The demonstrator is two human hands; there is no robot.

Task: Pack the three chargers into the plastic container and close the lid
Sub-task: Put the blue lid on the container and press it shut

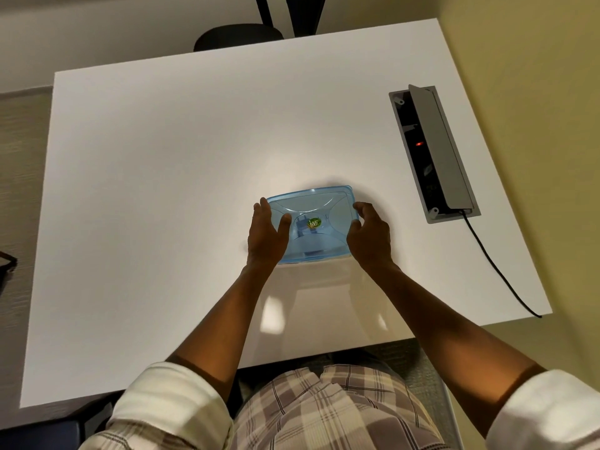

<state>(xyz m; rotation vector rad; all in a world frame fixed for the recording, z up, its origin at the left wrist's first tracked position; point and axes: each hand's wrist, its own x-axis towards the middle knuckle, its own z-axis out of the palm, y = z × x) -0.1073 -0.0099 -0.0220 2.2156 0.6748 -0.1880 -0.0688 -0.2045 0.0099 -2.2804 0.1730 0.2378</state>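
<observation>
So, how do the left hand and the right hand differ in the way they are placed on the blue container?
The left hand lies along the left edge of the blue container, fingers stretched forward and thumb resting on the lid. The right hand sits at the right edge with fingers curled more, nearer the corner. The left hand covers more of the lid than the right hand. Both touch the container on the white table, one at each side.

A big white table (194, 190) fills the frame. A black chair (238, 35) sits at the top. The yellow wall (535, 76) is right.
</observation>
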